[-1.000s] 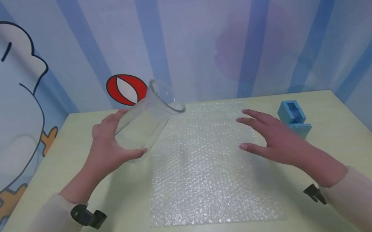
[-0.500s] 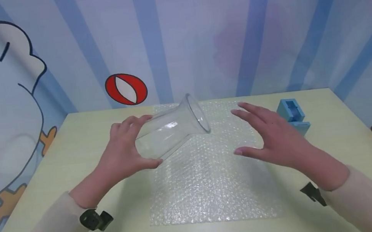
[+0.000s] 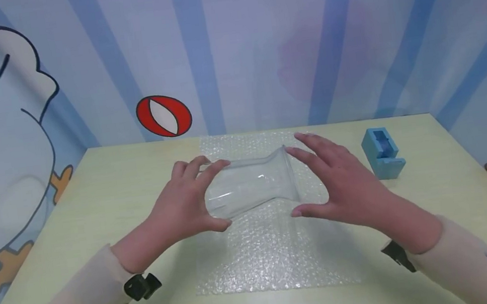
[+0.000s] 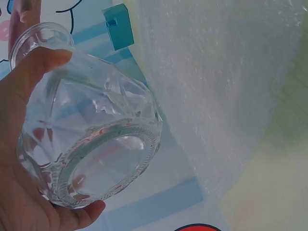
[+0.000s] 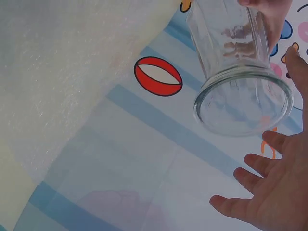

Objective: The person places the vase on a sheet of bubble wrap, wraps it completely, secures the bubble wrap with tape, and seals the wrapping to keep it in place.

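A clear glass vase (image 3: 252, 184) with a flared rim lies sideways in the air over a sheet of bubble wrap (image 3: 275, 259). My left hand (image 3: 186, 202) grips it near the base, thumb on the near side and fingers on the far side. In the left wrist view the vase's thick round base (image 4: 108, 163) faces the camera. My right hand (image 3: 343, 183) is spread at the flared mouth, thumb and fingers apart. From the right wrist view, the rim (image 5: 243, 103) stands just off the fingertips of that hand.
A light blue tape dispenser (image 3: 383, 155) stands at the right rear of the pale table (image 3: 137, 175). Behind the table's far edge rises a striped cartoon backdrop (image 3: 248, 45), which also covers both sides.
My left hand has carried the vase rightward over the bubble wrap and tipped it from slanted to nearly level. My right hand has shifted slightly left, toward the rim.
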Motion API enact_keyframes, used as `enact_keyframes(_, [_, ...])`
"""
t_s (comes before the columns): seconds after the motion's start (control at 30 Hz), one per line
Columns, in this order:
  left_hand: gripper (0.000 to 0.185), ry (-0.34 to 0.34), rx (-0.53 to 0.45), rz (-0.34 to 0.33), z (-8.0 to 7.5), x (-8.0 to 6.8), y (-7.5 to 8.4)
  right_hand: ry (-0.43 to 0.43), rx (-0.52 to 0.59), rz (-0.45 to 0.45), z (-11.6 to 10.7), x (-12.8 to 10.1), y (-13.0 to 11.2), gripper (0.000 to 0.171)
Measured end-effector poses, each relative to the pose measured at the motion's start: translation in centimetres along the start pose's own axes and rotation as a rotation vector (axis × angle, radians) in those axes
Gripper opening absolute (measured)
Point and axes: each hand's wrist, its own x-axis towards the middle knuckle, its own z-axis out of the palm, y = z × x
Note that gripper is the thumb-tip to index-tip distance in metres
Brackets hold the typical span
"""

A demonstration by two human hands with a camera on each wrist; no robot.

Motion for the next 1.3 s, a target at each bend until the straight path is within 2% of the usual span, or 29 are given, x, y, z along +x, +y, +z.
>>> enact_keyframes(0.33, [0.094,-0.023,0.063,0.043,0.0,0.3,1.0,-0.004,-0.056,-0.037,0.5,0.2,-0.5,0.099])
enact_keyframes(0.6, [0.096,-0.034,0.116,0.112,0.3,0.7,2.1,0.014,-0.087,-0.090,1.0,0.8,-1.2,0.094])
enact_keyframes(0.73, [0.097,-0.036,0.146,0.143,0.5,0.8,2.4,-0.020,-0.116,-0.088,1.1,1.0,-1.6,0.096])
enact_keyframes(1.07, [0.100,-0.060,0.204,0.168,1.2,0.9,2.8,-0.177,-0.198,-0.033,1.7,1.0,-2.2,0.102])
enact_keyframes(1.2, [0.099,-0.057,0.203,0.179,1.5,0.8,2.7,-0.227,-0.206,-0.017,2.0,0.8,-2.4,0.096])
enact_keyframes(1.3, [0.098,-0.055,0.202,0.193,1.7,0.7,2.6,-0.222,-0.193,-0.022,2.1,0.6,-2.5,0.090])
